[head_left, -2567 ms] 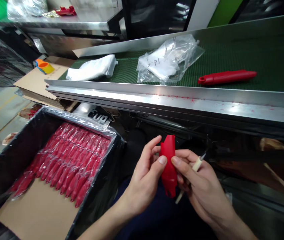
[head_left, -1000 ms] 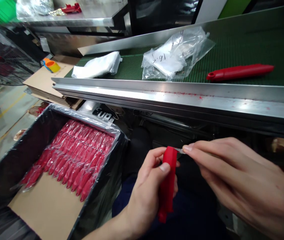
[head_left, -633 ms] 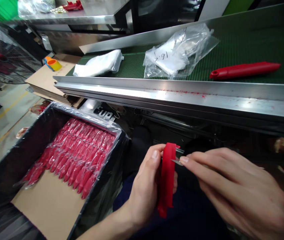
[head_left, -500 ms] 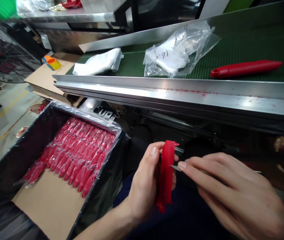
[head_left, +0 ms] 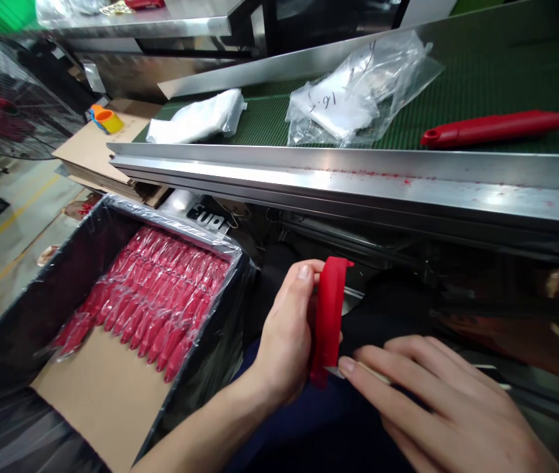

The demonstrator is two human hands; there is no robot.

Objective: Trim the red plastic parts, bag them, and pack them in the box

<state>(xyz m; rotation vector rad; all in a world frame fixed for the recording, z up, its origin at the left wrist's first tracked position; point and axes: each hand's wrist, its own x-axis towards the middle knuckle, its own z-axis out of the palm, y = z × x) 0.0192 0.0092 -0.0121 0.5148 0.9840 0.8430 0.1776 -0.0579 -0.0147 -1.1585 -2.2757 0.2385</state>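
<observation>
My left hand [head_left: 286,335] is wrapped round a long red plastic part [head_left: 330,312], holding it nearly upright above my lap. A small stub sticks out at the part's top right. In my right hand [head_left: 437,401] is a thin knife, its pale pointed blade [head_left: 333,371] against the lower right edge of the red part. The fingers cover most of the knife's handle. Another red plastic piece [head_left: 496,129], long and tapered with a hole at one end, lies on the green conveyor belt [head_left: 264,115] beyond my hands.
A black lined box [head_left: 200,240] at left holds rows of bagged red parts [head_left: 161,289] on cardboard [head_left: 104,394]. The conveyor's metal rail [head_left: 309,161] crosses ahead. Clear bags [head_left: 353,98] and a white packet [head_left: 200,118] lie on the belt. A fan [head_left: 3,105] stands far left.
My right hand and the knife have moved down along the red part, from its middle to near its lower end. The part has risen slightly in my left hand.
</observation>
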